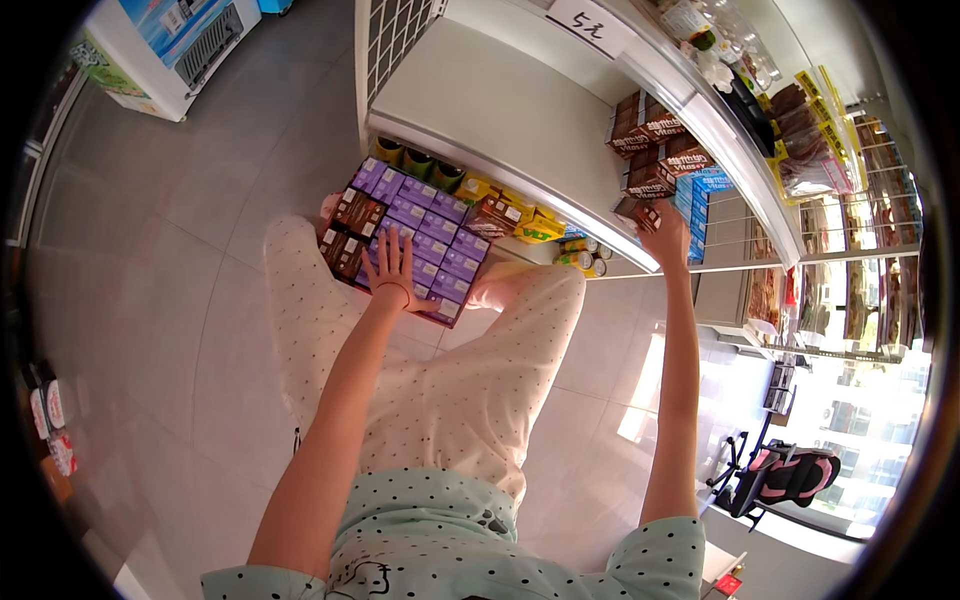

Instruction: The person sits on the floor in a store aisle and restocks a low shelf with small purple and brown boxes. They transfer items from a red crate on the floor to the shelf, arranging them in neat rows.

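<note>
My left hand lies flat with fingers spread on top of a case of purple drink cartons. Several dark brown cartons fill the left corner of that case, which is between my legs. On the shelf to the right, my right hand grips a brown Vitasoy drink carton at the front of a row. Behind it stand more brown Vitasoy cartons, stacked in layers, beside blue cartons. My fingers hide part of the gripped carton.
A bright shelf edge runs between the case and my right arm. Below it are yellow VLT cartons, a brown carton pack and cans. A price sign hangs above. A white freezer and an office chair stand farther off.
</note>
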{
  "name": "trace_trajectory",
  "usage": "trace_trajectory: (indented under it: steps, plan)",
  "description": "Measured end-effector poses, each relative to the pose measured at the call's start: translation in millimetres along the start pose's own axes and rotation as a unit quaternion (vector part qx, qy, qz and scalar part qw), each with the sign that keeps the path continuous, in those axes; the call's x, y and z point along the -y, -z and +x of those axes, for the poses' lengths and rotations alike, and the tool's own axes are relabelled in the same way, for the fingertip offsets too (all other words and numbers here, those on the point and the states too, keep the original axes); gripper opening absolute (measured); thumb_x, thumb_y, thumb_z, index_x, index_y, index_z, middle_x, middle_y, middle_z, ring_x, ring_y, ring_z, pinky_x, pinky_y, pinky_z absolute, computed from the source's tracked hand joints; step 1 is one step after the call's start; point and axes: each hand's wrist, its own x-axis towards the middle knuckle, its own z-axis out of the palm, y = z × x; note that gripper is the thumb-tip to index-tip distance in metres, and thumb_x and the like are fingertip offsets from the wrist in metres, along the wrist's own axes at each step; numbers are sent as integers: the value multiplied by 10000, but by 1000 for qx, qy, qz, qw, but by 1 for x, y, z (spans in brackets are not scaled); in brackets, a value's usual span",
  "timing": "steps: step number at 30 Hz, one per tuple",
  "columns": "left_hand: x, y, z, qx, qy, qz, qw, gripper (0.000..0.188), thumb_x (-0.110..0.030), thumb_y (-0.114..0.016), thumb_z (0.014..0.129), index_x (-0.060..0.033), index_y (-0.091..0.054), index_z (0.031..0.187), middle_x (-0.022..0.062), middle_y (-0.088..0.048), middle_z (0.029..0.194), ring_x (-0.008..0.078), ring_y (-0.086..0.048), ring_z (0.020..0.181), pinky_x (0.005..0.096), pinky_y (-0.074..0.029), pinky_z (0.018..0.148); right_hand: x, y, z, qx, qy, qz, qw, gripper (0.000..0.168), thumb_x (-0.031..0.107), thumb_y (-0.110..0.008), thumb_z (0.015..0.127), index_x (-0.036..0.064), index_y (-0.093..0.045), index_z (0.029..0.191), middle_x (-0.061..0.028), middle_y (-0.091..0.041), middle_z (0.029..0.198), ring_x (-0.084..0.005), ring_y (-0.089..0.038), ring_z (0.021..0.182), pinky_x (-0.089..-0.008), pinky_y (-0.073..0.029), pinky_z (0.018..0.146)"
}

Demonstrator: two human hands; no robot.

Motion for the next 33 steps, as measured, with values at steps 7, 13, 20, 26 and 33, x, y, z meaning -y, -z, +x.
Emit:
trace_trajectory:
  steps: [7,13,20,26,33]
  plan:
    - [3,-8,4,-5,-6,2,1000,1417,-797,-641,545,-84,185,1450,173,272,1491,346,245,1379,625,24,1062,126,50,-25,258,103,196,941,386,271,-809,571,45,-602,806,-103,-670,764,-292,-638,659,-360,-496,614]
    - [4,-9,-1,-43,-17,-7,999,1396,-808,-629,538,-93,126,1469,163,225,1511,337,197,1397,615,49,1069,240,7,-4,169,221,193,941,419,302,-804,562,40,-563,783,-99,-640,703,-300,-615,636,-370,-483,600]
    - [3,-8,-1,-40,-27,-12,999,1413,-817,-622,536,-76,148,1460,192,230,1502,350,223,1386,632,63,1050,261,-74,52,241,149,122,951,442,323,-771,527,58,-588,830,-119,-640,748,-307,-627,736,-406,-496,684]
    - [2,-10,-1,-33,-11,-4,999,1395,-811,-626,537,-97,124,1471,171,226,1509,336,210,1393,617,48,1063,241,-106,48,281,100,139,944,515,335,-774,522,55,-587,912,-140,-647,854,-313,-626,825,-392,-496,710]
    - [0,-3,1,0,-2,7,1000,1413,-821,-623,531,-94,151,1463,172,253,1499,336,235,1385,626,49,1056,247,-98,47,278,151,124,940,521,323,-787,527,32,-559,894,-129,-620,818,-285,-602,779,-368,-481,690]
